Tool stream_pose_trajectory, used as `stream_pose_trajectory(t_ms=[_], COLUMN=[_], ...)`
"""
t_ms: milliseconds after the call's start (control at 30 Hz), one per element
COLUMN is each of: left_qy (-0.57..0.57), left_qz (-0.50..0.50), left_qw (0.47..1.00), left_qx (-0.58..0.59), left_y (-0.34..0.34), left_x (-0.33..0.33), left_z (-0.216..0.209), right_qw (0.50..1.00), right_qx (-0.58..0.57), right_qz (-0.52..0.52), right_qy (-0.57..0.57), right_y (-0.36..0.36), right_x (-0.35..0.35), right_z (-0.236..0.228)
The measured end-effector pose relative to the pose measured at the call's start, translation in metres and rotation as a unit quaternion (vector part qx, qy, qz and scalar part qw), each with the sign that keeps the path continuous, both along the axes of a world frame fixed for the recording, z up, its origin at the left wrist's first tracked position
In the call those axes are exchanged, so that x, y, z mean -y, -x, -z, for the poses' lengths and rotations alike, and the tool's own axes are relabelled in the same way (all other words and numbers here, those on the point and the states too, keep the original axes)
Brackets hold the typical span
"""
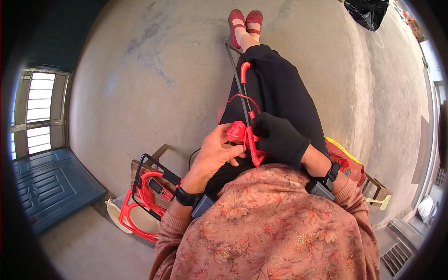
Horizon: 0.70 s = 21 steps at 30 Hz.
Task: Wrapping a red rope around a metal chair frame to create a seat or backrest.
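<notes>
Red braid (252, 147): nearest the body, alongside the gloved hand.
Left hand (215, 148): bare, thumb and fingers closed on a red cord bundle (235, 132).
Right hand (282, 140): black-gloved, curled beside the braid; fingertips hidden, cannot tell how tightly it closes or on what.
Winding technique (judged): steady the rods with the glove, pass the bundle around, pull every turn snug; keep the loose red strand (250, 97) from snagging.
Black frame (237, 70): above the lap, near part between the hands.
Long axis: from lap toward the maroon shoes (246, 23), leaning slightly left.
Bent end: points away from the body.
</notes>
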<state>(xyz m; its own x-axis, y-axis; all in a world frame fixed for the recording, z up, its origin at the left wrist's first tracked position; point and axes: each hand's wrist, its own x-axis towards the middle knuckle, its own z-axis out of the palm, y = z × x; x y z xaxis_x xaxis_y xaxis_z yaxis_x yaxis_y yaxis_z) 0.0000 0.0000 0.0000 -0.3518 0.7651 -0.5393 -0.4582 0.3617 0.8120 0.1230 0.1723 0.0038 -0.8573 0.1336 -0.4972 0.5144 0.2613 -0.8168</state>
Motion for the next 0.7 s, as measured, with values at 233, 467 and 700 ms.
stream_pose_trajectory(t_ms=[233,467,700], left_qy=[-0.009,-0.223,-0.536], left_qz=[-0.063,-0.319,-0.138], left_qw=[0.997,0.911,0.823], left_qx=[-0.04,0.133,0.126], left_y=[0.007,0.051,0.078], left_x=[-0.003,0.02,0.079], left_z=[0.003,-0.088,-0.21], right_qw=[0.979,0.896,0.875], right_qx=[-0.15,-0.36,-0.363], right_qz=[0.131,0.153,-0.162], right_qy=[-0.045,-0.209,-0.278], right_y=[-0.006,0.009,0.05], right_x=[-0.007,-0.024,-0.013], right_z=[-0.028,-0.059,-0.066])
